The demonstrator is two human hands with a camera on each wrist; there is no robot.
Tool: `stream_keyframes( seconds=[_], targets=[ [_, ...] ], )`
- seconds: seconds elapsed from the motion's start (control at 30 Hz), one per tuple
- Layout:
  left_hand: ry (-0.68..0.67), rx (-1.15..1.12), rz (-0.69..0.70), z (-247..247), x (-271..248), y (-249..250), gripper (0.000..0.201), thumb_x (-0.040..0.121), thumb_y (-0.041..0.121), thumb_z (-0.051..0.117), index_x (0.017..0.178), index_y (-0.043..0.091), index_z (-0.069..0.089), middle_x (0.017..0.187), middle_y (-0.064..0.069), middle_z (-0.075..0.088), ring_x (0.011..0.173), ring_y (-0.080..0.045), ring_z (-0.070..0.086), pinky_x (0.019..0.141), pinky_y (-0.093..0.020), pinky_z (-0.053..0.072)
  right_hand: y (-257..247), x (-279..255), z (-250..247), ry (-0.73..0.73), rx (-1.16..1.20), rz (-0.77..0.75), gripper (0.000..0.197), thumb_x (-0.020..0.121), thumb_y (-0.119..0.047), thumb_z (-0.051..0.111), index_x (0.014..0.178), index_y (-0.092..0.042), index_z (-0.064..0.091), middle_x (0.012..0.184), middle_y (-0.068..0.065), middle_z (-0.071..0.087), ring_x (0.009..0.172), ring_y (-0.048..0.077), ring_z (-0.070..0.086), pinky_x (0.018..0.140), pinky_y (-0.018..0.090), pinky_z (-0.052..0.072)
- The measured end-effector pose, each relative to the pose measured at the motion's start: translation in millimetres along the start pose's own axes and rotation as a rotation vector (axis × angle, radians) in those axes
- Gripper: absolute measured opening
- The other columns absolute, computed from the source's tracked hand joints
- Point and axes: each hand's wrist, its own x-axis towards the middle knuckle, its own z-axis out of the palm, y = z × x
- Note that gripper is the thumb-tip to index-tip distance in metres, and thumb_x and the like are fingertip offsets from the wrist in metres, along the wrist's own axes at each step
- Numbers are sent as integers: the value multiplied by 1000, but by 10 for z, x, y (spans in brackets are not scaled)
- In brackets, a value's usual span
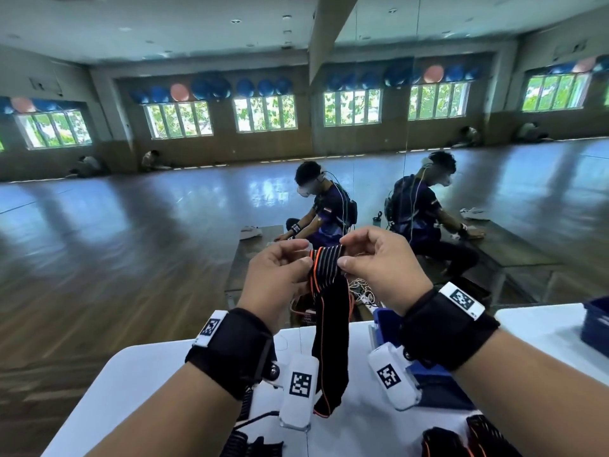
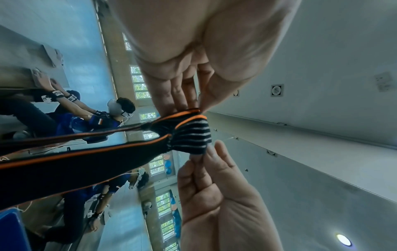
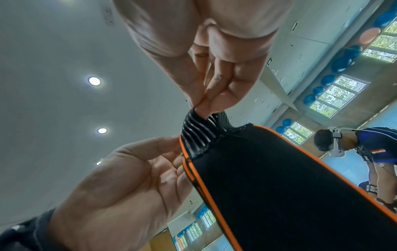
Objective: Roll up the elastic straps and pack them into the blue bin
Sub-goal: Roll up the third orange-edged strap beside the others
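Observation:
Both hands are raised above the white table [image 1: 138, 374] and hold one elastic strap [image 1: 329, 291], black with orange edges and a grey-striped end. My left hand [image 1: 304, 258] pinches the striped end's left side and my right hand [image 1: 342, 255] pinches its right side. The black length hangs down to the tabletop. In the left wrist view, thumb and fingers of the left hand [image 2: 198, 108] meet on the strap [image 2: 189, 132]. In the right wrist view, the right hand [image 3: 199, 107] nips the striped end of the strap [image 3: 268, 169]. The blue bin [image 1: 384, 319] stands behind my right wrist, mostly hidden.
More black and orange straps [image 1: 461, 437] lie on the table at the bottom right. Another blue container [image 1: 596, 324] sits at the far right edge. A mirror wall just beyond the table shows a seated person [image 1: 326, 209] and a wide wooden floor.

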Motion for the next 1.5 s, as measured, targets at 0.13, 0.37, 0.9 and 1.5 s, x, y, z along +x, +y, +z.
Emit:
stream_keyframes(
  seconds=[0.13, 0.37, 0.9, 1.5],
  targets=[
    [-17, -31, 3, 6, -6, 13, 29, 90, -6, 65, 114, 9, 62, 118, -32, 64, 79, -27, 69, 62, -35, 57, 39, -8, -43, 18, 0, -5, 25, 78, 9, 77, 94, -8, 69, 84, 10, 67, 70, 18, 66, 61, 30, 60],
    [-45, -30, -16, 35, -61, 5, 28, 90, -8, 64, 115, 5, 62, 109, -24, 71, 81, -25, 72, 63, -34, 56, 123, -44, -23, 61, 18, -45, 16, 78, 4, 80, 87, -8, 74, 79, 9, 75, 69, 14, 70, 62, 27, 59],
    [33, 18, 6, 92, -123, 33, 21, 86, -13, 66, 102, -2, 74, 95, -18, 76, 77, -25, 73, 66, -31, 58, 312, -225, 99, 24, -30, -135, 19, 86, -4, 74, 96, -18, 69, 81, 4, 73, 76, 20, 71, 70, 37, 61],
    [-18, -128, -94, 49, -59, 76, 28, 96, -10, 48, 116, 0, 66, 107, -22, 70, 77, -21, 72, 72, -31, 62, 525, -345, 182, 59, -123, -122, 46, 85, -14, 76, 119, -39, 58, 90, -2, 74, 78, 7, 70, 79, 33, 59]
  ],
)
